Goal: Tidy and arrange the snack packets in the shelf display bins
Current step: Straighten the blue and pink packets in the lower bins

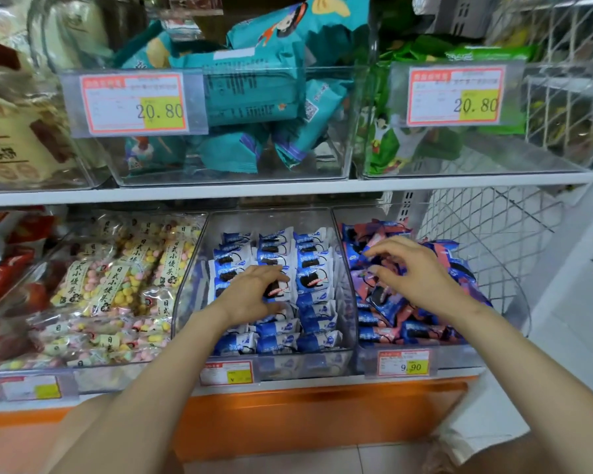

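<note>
On the lower shelf, a clear middle bin (343,254) holds rows of blue-and-white cookie packets (314,268). My left hand (250,294) reaches into it, with fingers and thumb curled round one blue-and-white packet (278,289) in the middle row. The clear bin to the right (514,302) holds a loose heap of pink-and-blue cookie packets (391,302). My right hand (416,268) is over that heap with its fingers spread and loosely bent, the fingertips touching the top packets.
A left bin holds bags of pastel puff balls (117,278). The upper shelf carries bins of teal packets (254,97) and green packets (408,148), with price tags on their fronts. White wire mesh (493,227) closes the right end. An orange kick panel (305,415) runs below.
</note>
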A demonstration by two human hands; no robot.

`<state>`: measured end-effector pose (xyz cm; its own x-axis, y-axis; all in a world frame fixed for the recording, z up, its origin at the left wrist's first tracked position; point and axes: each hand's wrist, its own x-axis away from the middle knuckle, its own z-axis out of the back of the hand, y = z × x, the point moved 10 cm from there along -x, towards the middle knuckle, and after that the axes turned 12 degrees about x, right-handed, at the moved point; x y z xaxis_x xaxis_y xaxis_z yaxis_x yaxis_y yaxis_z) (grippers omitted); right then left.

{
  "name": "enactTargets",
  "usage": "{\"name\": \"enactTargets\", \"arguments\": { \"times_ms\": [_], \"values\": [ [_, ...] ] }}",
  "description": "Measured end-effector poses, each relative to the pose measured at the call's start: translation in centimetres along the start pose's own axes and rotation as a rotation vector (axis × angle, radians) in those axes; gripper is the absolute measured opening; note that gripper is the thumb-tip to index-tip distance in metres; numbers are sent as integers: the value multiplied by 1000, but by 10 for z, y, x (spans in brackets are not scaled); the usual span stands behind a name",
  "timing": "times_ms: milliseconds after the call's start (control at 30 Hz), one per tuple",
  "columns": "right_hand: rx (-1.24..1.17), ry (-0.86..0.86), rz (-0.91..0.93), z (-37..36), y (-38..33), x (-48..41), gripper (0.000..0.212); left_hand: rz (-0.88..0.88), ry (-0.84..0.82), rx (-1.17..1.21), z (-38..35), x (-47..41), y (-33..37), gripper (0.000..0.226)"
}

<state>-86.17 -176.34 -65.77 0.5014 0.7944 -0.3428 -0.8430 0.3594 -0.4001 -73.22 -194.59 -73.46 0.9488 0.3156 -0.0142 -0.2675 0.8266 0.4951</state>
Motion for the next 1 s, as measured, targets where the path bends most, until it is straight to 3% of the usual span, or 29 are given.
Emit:
{"name": "enactTargets", "arguments": {
  "times_ms": [200, 533, 867, 1000],
  "values": [
    [30, 7, -57, 19, 30, 14, 22, -61, 175, 114, 22, 6, 19, 34],
    [-31, 65, -136, 18, 37, 2, 25, -257, 259, 267, 39, 2, 113, 35],
    [108, 71, -172, 5, 83, -25, 39, -188, 358, 243, 37, -58, 134, 34],
    [189, 2, -65, -1, 83, -42, 46, -105, 336, 257, 35, -72, 113, 31]
  ]
}}
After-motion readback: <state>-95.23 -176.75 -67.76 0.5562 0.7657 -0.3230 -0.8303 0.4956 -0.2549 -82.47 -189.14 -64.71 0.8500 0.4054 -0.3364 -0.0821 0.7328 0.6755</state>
